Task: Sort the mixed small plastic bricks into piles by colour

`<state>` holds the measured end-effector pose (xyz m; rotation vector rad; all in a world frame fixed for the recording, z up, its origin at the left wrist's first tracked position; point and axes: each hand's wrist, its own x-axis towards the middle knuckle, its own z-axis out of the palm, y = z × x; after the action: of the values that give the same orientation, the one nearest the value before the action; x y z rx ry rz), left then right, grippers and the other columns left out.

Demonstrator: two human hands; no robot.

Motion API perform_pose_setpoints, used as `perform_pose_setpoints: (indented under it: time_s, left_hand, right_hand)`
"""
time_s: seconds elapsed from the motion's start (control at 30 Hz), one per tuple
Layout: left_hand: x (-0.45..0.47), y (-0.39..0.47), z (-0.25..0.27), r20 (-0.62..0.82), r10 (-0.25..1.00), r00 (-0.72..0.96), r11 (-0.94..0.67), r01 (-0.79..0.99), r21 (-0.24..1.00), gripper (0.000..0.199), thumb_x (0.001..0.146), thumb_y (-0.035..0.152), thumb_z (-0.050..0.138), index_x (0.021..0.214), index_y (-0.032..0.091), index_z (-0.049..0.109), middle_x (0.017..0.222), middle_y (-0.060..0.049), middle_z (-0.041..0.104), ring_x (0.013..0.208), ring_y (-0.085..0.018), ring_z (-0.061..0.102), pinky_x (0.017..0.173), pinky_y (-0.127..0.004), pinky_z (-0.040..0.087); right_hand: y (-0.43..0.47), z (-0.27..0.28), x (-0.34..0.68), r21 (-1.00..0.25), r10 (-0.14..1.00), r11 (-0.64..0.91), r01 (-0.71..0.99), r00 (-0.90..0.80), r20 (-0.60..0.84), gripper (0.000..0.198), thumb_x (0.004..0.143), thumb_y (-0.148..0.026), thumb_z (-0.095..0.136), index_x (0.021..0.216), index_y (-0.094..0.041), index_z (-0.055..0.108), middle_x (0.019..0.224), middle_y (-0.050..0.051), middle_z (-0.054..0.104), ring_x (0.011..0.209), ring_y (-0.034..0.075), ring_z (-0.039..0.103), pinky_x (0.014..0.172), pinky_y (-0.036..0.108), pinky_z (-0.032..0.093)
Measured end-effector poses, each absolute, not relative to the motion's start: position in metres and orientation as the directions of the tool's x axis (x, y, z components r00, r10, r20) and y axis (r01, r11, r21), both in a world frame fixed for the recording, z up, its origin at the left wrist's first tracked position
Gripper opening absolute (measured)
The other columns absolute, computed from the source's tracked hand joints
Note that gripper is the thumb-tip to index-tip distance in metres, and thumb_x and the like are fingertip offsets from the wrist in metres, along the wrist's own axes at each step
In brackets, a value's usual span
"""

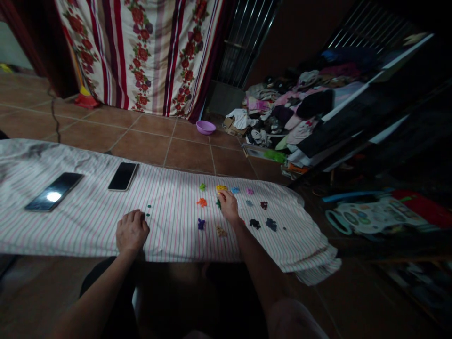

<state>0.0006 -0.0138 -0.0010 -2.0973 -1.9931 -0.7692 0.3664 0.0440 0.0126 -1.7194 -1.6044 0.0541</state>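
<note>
Small coloured pieces lie sorted by colour in little piles on a striped cloth (173, 212). My right hand (229, 206) is over the piles, thumb and fingers pinched together just below the yellow pile (221, 187); whatever sits between the fingertips is too small to name. Partly under this hand is a green pile (218, 204), with an orange pile (201, 202) to its left. My left hand (133, 230) rests on the cloth with its fingers curled in, and what they may hold is hidden. Beside its fingertips are loose green pieces (149, 206).
Two phones, a near one (54, 192) and another (123, 176), lie on the cloth at left. Other piles include black (254, 224), grey (271, 224), purple (201, 224) and tan (221, 231). Beyond are a purple basin (205, 127) and heaped clothes (282, 108).
</note>
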Motion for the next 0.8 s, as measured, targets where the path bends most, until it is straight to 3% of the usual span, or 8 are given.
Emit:
perform_pose_setpoints:
  time_s: [0.27, 0.8]
  left_hand:
    - [0.001, -0.014, 0.001, 0.463, 0.886, -0.014, -0.102, 0.969, 0.225, 0.019, 0.081, 0.018, 0.047, 0.094, 0.017, 0.061, 0.103, -0.010, 0.068, 0.094, -0.027, 0.057, 0.077, -0.039, 0.039]
    - [0.001, -0.013, 0.001, 0.446, 0.894, -0.035, -0.102, 0.955, 0.280, 0.020, 0.080, 0.017, 0.049, 0.094, 0.018, 0.062, 0.107, -0.011, 0.067, 0.097, -0.027, 0.057, 0.079, -0.039, 0.040]
  right_hand:
    - [0.067, 0.002, 0.391, -0.547, 0.837, -0.088, 0.832, 0.360, 0.412, 0.028, 0.076, -0.017, 0.045, 0.087, -0.016, 0.071, 0.089, 0.011, 0.068, 0.082, 0.022, 0.059, 0.082, 0.035, 0.047]
    - [0.111, -0.002, 0.401, -0.450, 0.843, -0.076, 0.890, 0.298, 0.447, 0.036, 0.077, -0.012, 0.040, 0.090, -0.014, 0.074, 0.090, 0.012, 0.067, 0.085, 0.021, 0.059, 0.085, 0.034, 0.047]
